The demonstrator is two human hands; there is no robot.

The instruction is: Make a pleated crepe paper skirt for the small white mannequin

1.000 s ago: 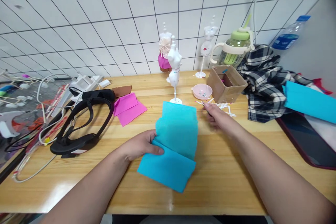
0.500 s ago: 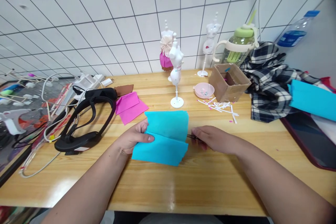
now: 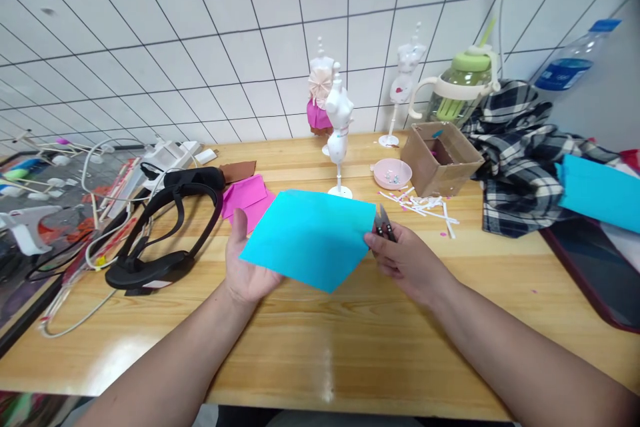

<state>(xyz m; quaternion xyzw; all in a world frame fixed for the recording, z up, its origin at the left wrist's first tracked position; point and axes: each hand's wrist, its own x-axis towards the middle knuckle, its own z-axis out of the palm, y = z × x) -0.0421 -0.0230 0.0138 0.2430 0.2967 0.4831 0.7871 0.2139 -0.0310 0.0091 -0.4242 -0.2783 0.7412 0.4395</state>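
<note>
A bright blue sheet (image 3: 315, 237), paper or thin felt, hangs flat above the table as one piece with an angled lower edge. My right hand (image 3: 407, 257) pinches its right corner between thumb and finger. The same hand holds small dark-handled thread snips (image 3: 385, 225), their pointed blades apart and aimed away from me. Under the sheet's left side lies my left hand (image 3: 247, 273), palm up, thumb raised and spread; the sheet hides its fingertips. Just behind the sheet stands a small white dress-form mannequin (image 3: 339, 117).
Pink sheets (image 3: 245, 193) and a black head strap (image 3: 165, 233) lie left. Behind are a dressed mannequin (image 3: 320, 93), a bare one (image 3: 405, 80), a pink dish (image 3: 393, 174), a cardboard box (image 3: 440, 160) and white scraps (image 3: 425, 203). Right are plaid cloth (image 3: 515, 147) and more blue sheets (image 3: 600, 193).
The blue sheet, in two overlapping parts before, is now spread as one piece. My left hand has let go its thumb grip and opened; my right hand has taken the right corner.
</note>
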